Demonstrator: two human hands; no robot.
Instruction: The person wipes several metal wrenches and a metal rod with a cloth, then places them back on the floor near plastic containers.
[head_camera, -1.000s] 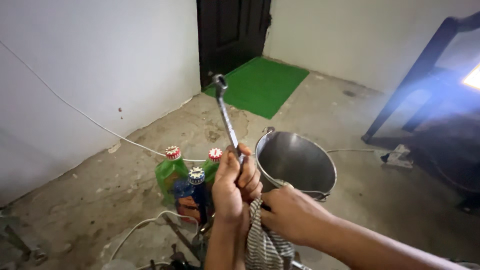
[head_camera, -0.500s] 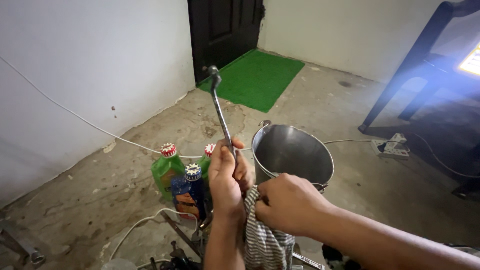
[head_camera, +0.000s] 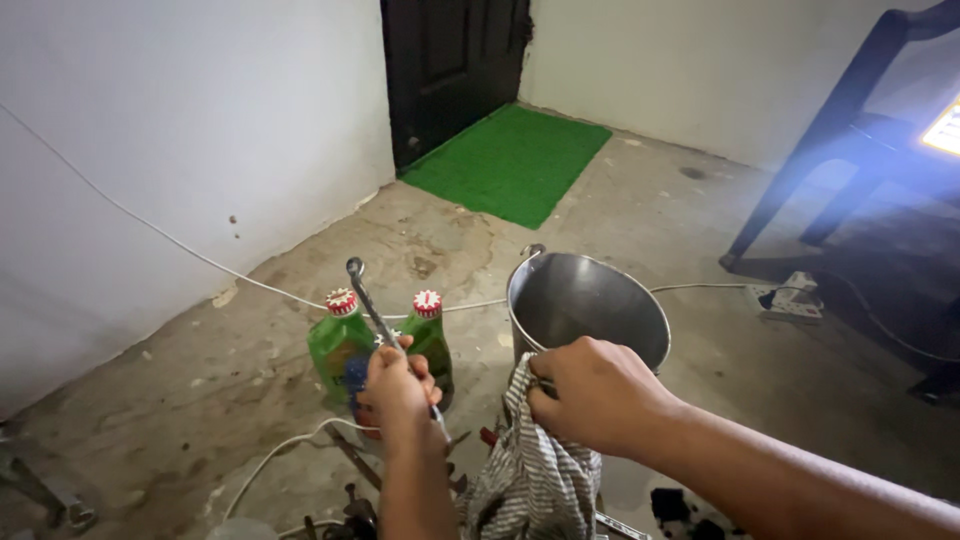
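My left hand (head_camera: 400, 395) grips a long metal wrench (head_camera: 372, 305) by its lower half; the ring end points up and to the left, in front of the green bottles. My right hand (head_camera: 598, 395) is closed on a grey striped cloth (head_camera: 535, 470) that hangs down between my arms. The two hands are apart, and the cloth does not touch the wrench. A steel bucket (head_camera: 590, 305) stands just behind my right hand.
Two green bottles (head_camera: 338, 345) with red caps and a blue one stand on the concrete floor by my left hand. Tools and a white cable (head_camera: 270, 460) lie below. A green mat (head_camera: 510, 160) lies before a dark door (head_camera: 450, 70). A power strip (head_camera: 790, 300) and dark furniture are at right.
My left hand has dropped and moved left, away from the cloth, tilting the wrench to the left. My right hand keeps hold of the cloth near the bucket.
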